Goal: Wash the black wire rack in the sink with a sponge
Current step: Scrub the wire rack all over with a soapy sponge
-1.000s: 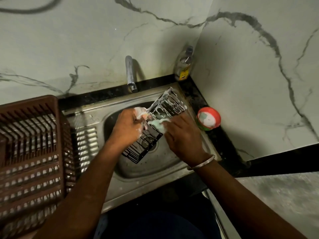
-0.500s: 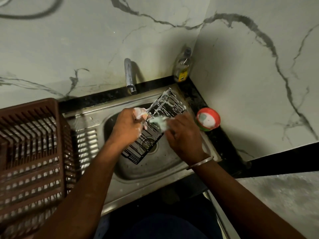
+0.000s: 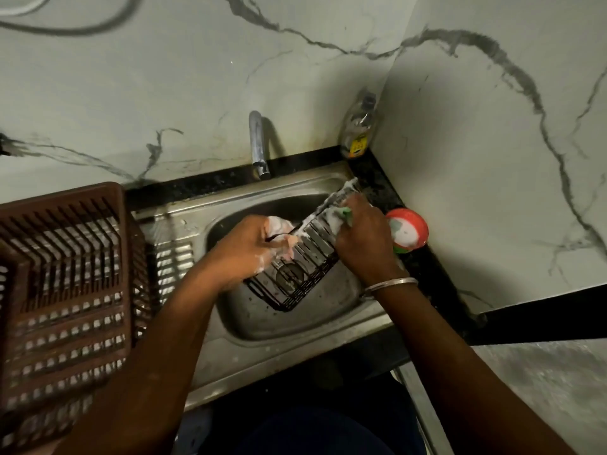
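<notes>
Suds coat the left hand [image 3: 253,244], fingers curled round an edge of the rack [image 3: 308,257], tilting it over the sink [image 3: 295,326]. Right of them, the right hand [image 3: 361,241] pinches the sponge [image 3: 345,215] at its far end. Hard scrubbing could slip the rack from those soapy fingers.

You are in a small kitchen, at its washing-up corner. A stainless steel sink [image 3: 262,362] with a ribbed drainer is set into a black stone worktop [image 3: 430,284], and a chrome tap [image 3: 258,146] stands behind the basin. White marble-veined wall panels [image 3: 164,87] meet in the corner, where a dish-liquid bottle [image 3: 358,129] stands. A round tub of dish soap [image 3: 407,229] sits on the worktop, and a brown slatted dish basket [image 3: 62,257] sits on the drainer side.
</notes>
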